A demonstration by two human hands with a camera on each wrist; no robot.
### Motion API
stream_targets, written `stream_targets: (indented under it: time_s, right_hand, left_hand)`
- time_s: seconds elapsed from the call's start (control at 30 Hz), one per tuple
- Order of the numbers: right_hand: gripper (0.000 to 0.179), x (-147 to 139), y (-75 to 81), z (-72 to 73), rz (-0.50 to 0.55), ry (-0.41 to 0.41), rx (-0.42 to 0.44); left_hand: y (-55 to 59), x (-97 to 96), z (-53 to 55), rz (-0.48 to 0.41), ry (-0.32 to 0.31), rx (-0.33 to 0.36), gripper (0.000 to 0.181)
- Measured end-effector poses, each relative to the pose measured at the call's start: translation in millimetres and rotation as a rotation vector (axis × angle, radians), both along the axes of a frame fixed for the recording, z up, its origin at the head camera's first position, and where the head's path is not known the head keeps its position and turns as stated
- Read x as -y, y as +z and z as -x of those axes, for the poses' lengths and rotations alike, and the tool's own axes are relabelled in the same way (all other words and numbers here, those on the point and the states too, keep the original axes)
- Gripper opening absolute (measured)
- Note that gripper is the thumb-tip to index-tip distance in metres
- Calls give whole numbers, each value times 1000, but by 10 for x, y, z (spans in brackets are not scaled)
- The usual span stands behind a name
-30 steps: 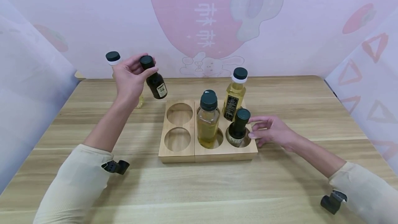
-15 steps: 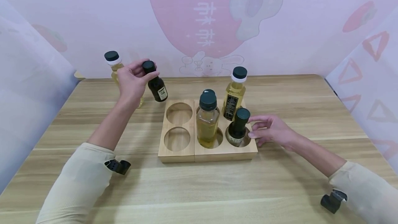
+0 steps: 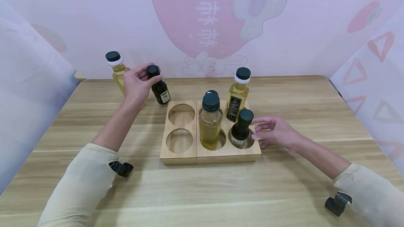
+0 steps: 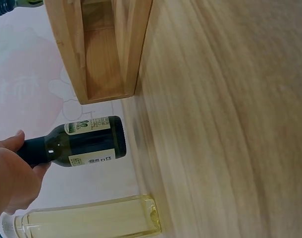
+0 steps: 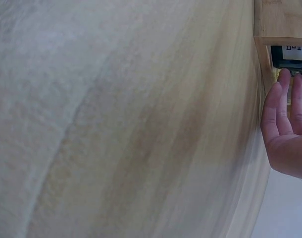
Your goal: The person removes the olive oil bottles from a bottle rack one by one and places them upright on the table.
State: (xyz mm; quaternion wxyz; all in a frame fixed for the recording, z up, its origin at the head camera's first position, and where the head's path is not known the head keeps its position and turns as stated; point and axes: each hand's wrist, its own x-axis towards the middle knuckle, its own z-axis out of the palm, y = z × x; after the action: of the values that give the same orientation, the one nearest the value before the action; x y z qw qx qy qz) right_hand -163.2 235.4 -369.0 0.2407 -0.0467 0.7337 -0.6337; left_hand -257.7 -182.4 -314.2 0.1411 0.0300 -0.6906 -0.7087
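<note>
My left hand (image 3: pixel 139 84) pinches a small dark glass bottle (image 3: pixel 160 90) by its black-capped neck, thumb in front, at the back left of the wooden bottle rack (image 3: pixel 180 158). In the left wrist view this dark bottle (image 4: pixel 91 141) shows pale labels; whether its base touches the table I cannot tell. Close behind that hand stands a tall yellow oil bottle (image 3: pixel 119 74), partly hidden. My right hand (image 3: pixel 276 134) lies at the rack's right end, fingers spread loosely, beside a dark bottle (image 3: pixel 242 127) in the front right hole. The right wrist view shows its fingers (image 5: pixel 284 111) at the rack's side.
A clear oil bottle (image 3: pixel 210 125) stands in the front middle hole, hiding most of another capped bottle behind it. A yellow bottle with a black label (image 3: pixel 235 106) fills the back right hole. A printed backdrop (image 3: pixel 284 55) rises behind the table (image 3: pixel 202 195).
My left hand has come down and slightly to the right with the dark bottle, now more upright. More of the tall yellow bottle shows behind it. The right hand has stayed still.
</note>
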Motion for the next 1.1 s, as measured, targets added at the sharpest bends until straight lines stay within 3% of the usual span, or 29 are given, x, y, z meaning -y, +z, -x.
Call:
stream_targets:
  time_s: [0.3, 0.73, 1.1]
  right_hand:
    - [43, 0, -10, 2, -6, 2, -6]
    - [45, -2, -4, 1, -18, 11, -18]
    - [40, -2, -16, 4, 0, 6, -12]
  left_hand:
    - [-54, 0, 37, 45, 8, 19, 46]
    - [-107, 49, 59, 24, -20, 0, 48]
    - [-128, 47, 74, 97, 2, 29, 47]
